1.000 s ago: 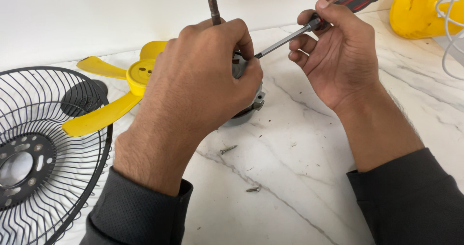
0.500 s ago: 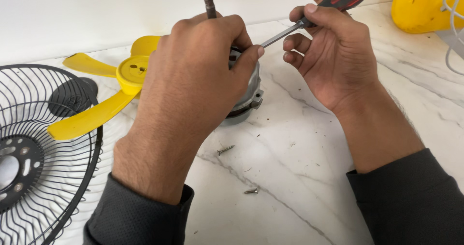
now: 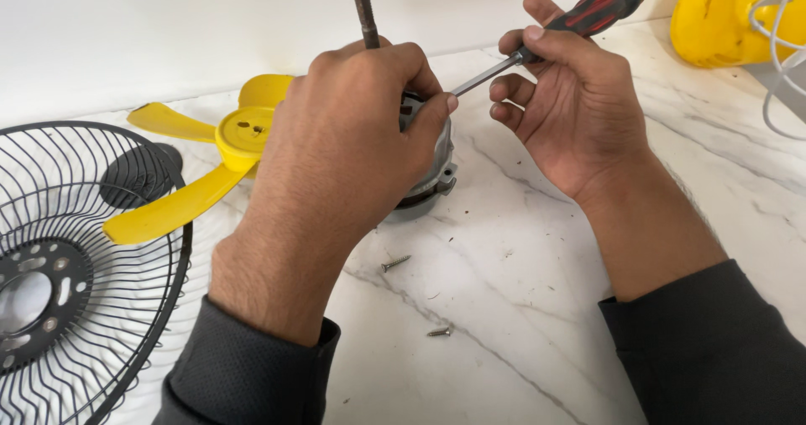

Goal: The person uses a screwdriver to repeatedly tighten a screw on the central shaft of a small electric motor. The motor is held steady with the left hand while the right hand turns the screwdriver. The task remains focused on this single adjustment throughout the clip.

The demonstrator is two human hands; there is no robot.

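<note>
Grey metal fan motor (image 3: 432, 173) at centre of a white marble counter (image 3: 537, 307), standing on its base and largely hidden under the left hand (image 3: 353, 148); left hand clamped over top and side of motor housing, thumb tip pressed at upper right edge. Motor shaft (image 3: 366, 18) dark and threaded-looking, rising from between the knuckles, long axis near vertical with a slight lean to the left, free end pointing up toward the white wall. Screwdriver (image 3: 546, 43) with black-and-red handle gripped in right hand (image 3: 562, 106), fingers closed around junction of handle and shank; long axis diagonal, handle end up and to the right, steel tip down and to the left, meeting the motor top just beside the left thumb; exact contact point hidden by the thumb. Two loose screws on the counter in front of the motor: one (image 3: 395, 263) near its base, one (image 3: 439, 332) closer to the camera. Yellow fan blade (image 3: 210, 156) lying flat behind and left of the motor, partly covered by the left hand. Black wire fan guard (image 3: 67, 282) at left edge, overlapped by one blade tip. Yellow fan housing (image 3: 730, 18) and white wire guard (image 3: 785, 47) at upper right, well apart from both hands. Dark sleeves on both forearms.
</note>
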